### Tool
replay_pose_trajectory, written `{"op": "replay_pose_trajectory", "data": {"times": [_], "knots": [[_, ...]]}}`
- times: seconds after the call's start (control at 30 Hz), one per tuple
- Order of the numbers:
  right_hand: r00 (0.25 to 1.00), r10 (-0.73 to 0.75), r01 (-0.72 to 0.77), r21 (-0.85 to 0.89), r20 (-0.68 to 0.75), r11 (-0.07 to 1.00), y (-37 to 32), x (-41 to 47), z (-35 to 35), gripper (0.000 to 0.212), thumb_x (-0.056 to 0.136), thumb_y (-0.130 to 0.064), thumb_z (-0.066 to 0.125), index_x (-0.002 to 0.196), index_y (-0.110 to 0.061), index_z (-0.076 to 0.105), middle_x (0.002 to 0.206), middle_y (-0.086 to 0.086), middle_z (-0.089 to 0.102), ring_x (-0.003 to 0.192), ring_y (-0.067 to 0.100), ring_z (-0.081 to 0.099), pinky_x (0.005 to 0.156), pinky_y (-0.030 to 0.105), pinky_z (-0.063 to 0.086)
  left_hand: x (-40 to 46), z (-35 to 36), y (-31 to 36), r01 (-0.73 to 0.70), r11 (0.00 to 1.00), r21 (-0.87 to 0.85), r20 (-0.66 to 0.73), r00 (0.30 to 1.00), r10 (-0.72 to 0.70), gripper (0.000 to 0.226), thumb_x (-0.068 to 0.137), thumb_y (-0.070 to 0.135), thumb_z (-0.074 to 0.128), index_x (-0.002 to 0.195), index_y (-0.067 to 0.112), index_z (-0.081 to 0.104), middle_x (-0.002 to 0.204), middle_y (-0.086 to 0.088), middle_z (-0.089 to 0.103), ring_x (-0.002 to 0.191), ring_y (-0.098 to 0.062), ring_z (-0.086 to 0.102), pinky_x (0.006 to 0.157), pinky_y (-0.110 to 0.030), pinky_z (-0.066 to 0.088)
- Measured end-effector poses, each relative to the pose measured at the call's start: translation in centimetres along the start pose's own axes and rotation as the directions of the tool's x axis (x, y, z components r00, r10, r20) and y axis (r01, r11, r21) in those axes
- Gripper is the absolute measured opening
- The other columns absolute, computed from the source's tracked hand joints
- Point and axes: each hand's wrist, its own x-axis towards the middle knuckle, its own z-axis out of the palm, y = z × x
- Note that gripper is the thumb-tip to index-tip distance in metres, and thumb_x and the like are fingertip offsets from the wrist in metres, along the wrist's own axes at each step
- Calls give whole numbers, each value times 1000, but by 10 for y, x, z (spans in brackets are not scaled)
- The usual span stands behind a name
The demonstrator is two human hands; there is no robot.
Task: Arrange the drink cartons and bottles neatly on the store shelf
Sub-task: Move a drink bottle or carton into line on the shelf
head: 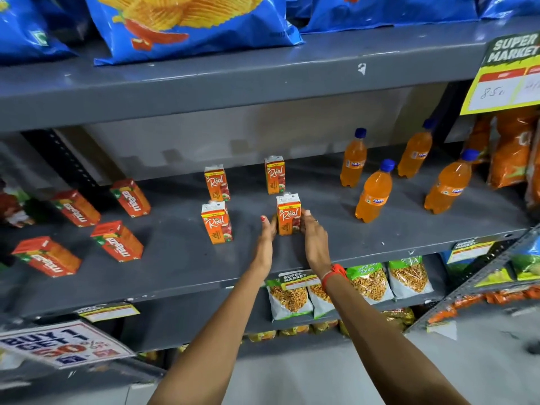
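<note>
Presently, both hands bracketed one small orange cardboard juice carton (288, 214) standing upright on the grey metal shelf (181, 258). The left hand (267, 233) pressed its fingers against one side and the right hand (314, 233) against the other, gripping the carton between them. Three matching cartons (216, 222) stood beyond and to the left of the fingers; orange plastic bottles with blue caps (375, 191) stood to their right. The step in hand appeared to be squaring this carton; next, it likely required alignment with its neighbours.

The grey metal shelf (181, 258) carries four Maaza cartons (117, 240) at left, four upright Real cartons (216, 223) mid-shelf, and four Fanta bottles (375, 192) at right.
</note>
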Motion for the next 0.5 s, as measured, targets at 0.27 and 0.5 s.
{"op": "replay_pose_trajectory", "data": {"times": [0.27,0.5], "knots": [[1000,-13,13,-16,-5,1000,-2,-3,0,41,99,-38,35,113,-12,64,97,-8,65,87,-15,57,70,-5,36,0,-1,-3,-12,1000,-28,-20,1000,12,54,96,38,5,140,14,25,151,-8,26,138,-17,24,105,-22,17],[1000,-12,12,5,-4,1000,-4,-5,0,40,99,-40,34,113,-17,63,100,-7,66,89,-12,58,78,2,42,1,1,-6,-13,1000,-24,-73,997,11,54,96,40,10,138,13,30,149,-9,30,137,-19,28,110,-28,18]]}}
